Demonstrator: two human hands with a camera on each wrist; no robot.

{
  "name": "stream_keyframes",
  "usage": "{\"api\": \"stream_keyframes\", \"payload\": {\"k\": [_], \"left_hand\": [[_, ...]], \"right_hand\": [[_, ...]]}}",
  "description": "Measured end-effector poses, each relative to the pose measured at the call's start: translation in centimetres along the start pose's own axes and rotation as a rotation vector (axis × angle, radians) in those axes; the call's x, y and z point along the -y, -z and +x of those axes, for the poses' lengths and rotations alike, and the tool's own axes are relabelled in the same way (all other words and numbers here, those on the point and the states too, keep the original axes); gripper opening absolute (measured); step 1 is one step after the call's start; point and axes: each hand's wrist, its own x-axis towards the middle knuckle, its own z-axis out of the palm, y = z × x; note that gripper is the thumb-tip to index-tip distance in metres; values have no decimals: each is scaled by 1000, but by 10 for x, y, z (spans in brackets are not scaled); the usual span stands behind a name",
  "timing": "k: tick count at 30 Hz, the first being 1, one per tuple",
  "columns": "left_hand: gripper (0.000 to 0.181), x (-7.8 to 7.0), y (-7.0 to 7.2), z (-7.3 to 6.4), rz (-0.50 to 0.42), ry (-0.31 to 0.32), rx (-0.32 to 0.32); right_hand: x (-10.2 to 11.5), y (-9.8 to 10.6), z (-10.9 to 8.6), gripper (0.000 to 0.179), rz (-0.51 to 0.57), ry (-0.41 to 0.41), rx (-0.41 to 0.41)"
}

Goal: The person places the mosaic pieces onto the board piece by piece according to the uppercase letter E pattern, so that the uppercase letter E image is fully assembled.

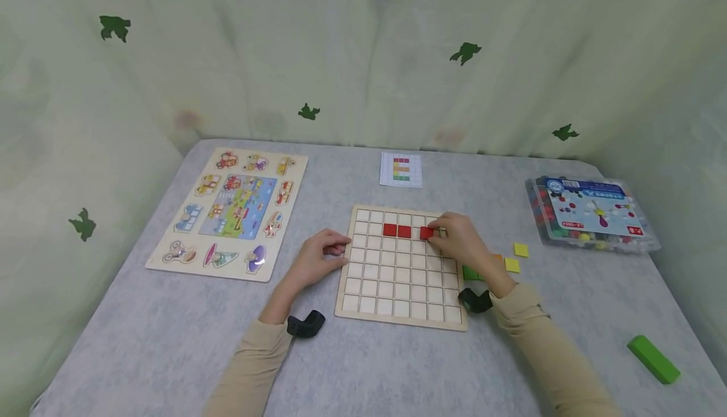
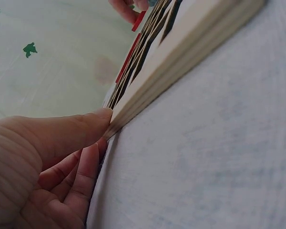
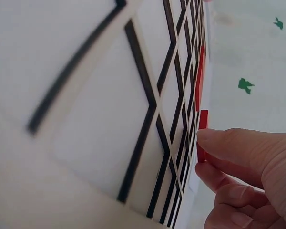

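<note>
A wooden grid board with square cells lies in the middle of the table. Two red square tiles sit side by side in its second row from the top. Between thumb and fingertips, my right hand pinches another red tile at the board's surface, just right of that pair. My left hand touches the board's left edge with thumb and index finger, set apart along it. Beside the board's right edge, partly behind my right forearm, are green tiles and an orange tile.
Yellow tiles lie right of the board. A printed pattern card is behind it. At left lies a picture puzzle board. A clear box of colored parts and a green block are at right.
</note>
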Motion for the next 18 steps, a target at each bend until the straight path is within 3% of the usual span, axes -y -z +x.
{"api": "stream_keyframes", "payload": {"k": [9,18], "left_hand": [[35,0,-1,-1,8,26,3],[35,1,-1,-1,0,4,-1]], "right_hand": [[6,-5,6,21,4,-13,34],[7,-8,8,22,-2,-12,30]]}}
